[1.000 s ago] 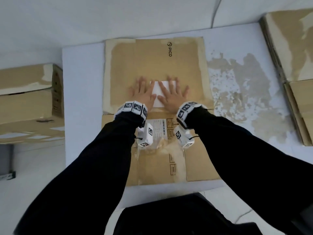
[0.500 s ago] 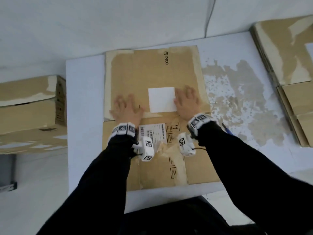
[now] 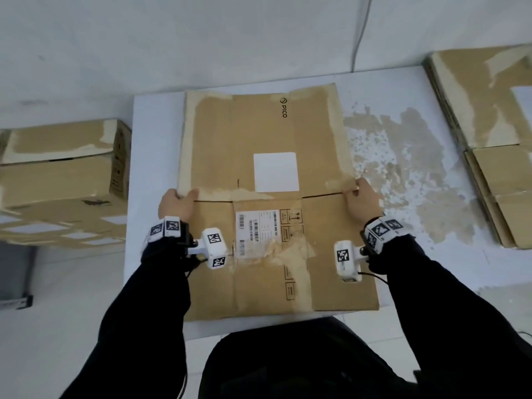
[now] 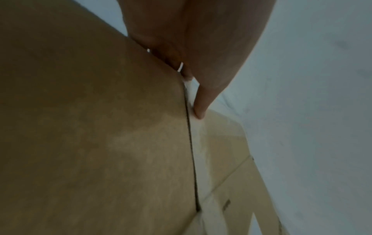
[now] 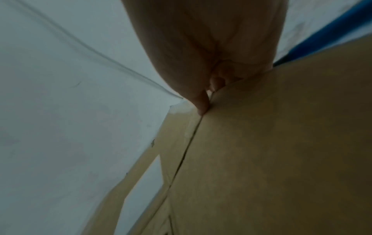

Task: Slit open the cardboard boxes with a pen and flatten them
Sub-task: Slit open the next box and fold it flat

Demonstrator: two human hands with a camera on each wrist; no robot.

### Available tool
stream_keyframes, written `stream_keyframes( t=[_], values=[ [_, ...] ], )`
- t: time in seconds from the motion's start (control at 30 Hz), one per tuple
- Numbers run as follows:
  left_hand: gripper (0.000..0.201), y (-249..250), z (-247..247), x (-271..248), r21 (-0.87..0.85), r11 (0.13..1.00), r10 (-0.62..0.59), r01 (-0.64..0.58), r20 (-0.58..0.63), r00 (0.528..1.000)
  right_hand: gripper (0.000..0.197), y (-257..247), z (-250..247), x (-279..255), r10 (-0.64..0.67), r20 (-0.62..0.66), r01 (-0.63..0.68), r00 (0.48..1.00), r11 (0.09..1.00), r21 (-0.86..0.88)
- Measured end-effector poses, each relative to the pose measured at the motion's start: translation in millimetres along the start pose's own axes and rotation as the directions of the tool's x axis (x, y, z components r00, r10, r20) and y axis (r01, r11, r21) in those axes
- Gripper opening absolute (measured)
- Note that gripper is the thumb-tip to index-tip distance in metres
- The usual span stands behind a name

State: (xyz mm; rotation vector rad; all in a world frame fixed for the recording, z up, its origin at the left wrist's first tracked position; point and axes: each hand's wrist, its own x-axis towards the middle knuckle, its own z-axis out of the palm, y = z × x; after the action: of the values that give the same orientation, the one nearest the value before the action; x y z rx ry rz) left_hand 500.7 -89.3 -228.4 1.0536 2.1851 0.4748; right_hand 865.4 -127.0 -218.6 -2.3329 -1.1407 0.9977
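The flattened box [image 3: 267, 197] is matt brown corrugated cardboard, its borders paler and rough where tape has torn the top paper layer away. A smooth white paper label [image 3: 275, 171] sits on its far panel; a printed shipping label [image 3: 257, 230] under wrinkled, glossy clear tape lies on the near panel. The table [image 3: 403, 156] is matt white, patched with rough brown cardboard residue toward its right edge.

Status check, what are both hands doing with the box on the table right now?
Left hand and right hand each grip a side edge of the flattened box. Box lies flat on table. Nothing blocking.
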Motion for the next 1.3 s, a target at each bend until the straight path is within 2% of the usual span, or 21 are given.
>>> stream_keyframes(
  t=[0.13,0.23,0.33,0.47,0.6,0.67,0.73,0.83,0.93,1.03,1.1,1.17,1.27,1.3],
  values=[
    [0.039,2.6,-0.7,-19.6,-0.084,0.985,0.138,-0.151,-0.142,0.980,0.015,4.5,-6.2,-7.4,-0.064,-0.027,0.069,0.998,0.974,0.217],
    [0.035,12.3,3.6,-38.5,-0.179,0.960,0.183,-0.217,-0.186,0.965,0.012,4.6,-32.9,-8.5,-0.126,-0.082,0.143,0.989,0.956,0.255],
    [0.040,41.7,11.9,-63.7,-0.323,0.908,0.221,-0.266,-0.169,0.961,0.007,12.8,-78.6,-5.9,-0.169,-0.137,0.203,0.976,0.934,0.293],
    [0.043,111.1,41.2,-105.5,-0.385,0.856,0.321,-0.344,-0.125,0.939,0.007,41.5,-154.4,15.9,-0.174,-0.241,0.236,0.955,0.936,0.262],
    [0.040,184.9,97.4,-141.8,-0.489,0.796,0.385,-0.357,-0.046,0.922,0.011,91.8,-237.2,49.5,-0.116,-0.285,0.222,0.951,0.900,0.375],
    [0.038,219.2,134.7,-164.6,-0.498,0.787,0.406,-0.364,-0.027,0.913,0.020,122.5,-278.6,72.3,-0.089,-0.294,0.210,0.952,0.886,0.412],
    [0.038,255.0,175.8,-195.7,-0.494,0.793,0.405,-0.357,-0.011,0.914,0.016,154.0,-322.5,96.7,-0.091,-0.303,0.219,0.949,0.880,0.422],
    [0.031,303.3,238.7,-239.4,-0.500,0.806,0.374,-0.316,0.018,0.927,0.013,203.1,-385.4,136.0,-0.088,-0.304,0.195,0.949,0.919,0.343],
    [0.023,350.6,304.2,-272.8,-0.518,0.823,0.321,-0.233,0.086,0.943,0.026,244.7,-449.0,175.5,-0.081,-0.341,0.163,0.937,0.962,0.221],
    [0.025,388.7,366.2,-290.8,-0.467,0.862,0.277,-0.196,0.110,0.955,0.031,273.2,-494.2,217.5,-0.078,-0.372,0.112,0.925,0.991,0.069],
    [0.032,405.9,403.5,-295.8,-0.406,0.891,0.273,-0.204,0.120,0.954,0.033,281.2,-510.7,239.3,-0.065,-0.387,0.071,0.920,0.997,0.001],
    [0.035,415.7,433.1,-291.4,-0.321,0.921,0.254,-0.222,0.060,0.965,0.036,287.1,-515.2,256.9,-0.030,-0.359,0.018,0.933,0.999,-0.035],
    [0.021,421.2,460.7,-281.1,-0.198,0.961,0.198,-0.194,0.003,0.980,0.048,296.4,-504.7,268.6,-0.003,-0.307,-0.041,0.952,0.989,-0.139],
    [0.026,417.7,463.0,-276.0,-0.186,0.970,0.164,-0.159,0.009,0.986,0.054,296.6,-493.4,263.9,-0.010,-0.281,-0.052,0.960,0.975,-0.214]
  ],
)
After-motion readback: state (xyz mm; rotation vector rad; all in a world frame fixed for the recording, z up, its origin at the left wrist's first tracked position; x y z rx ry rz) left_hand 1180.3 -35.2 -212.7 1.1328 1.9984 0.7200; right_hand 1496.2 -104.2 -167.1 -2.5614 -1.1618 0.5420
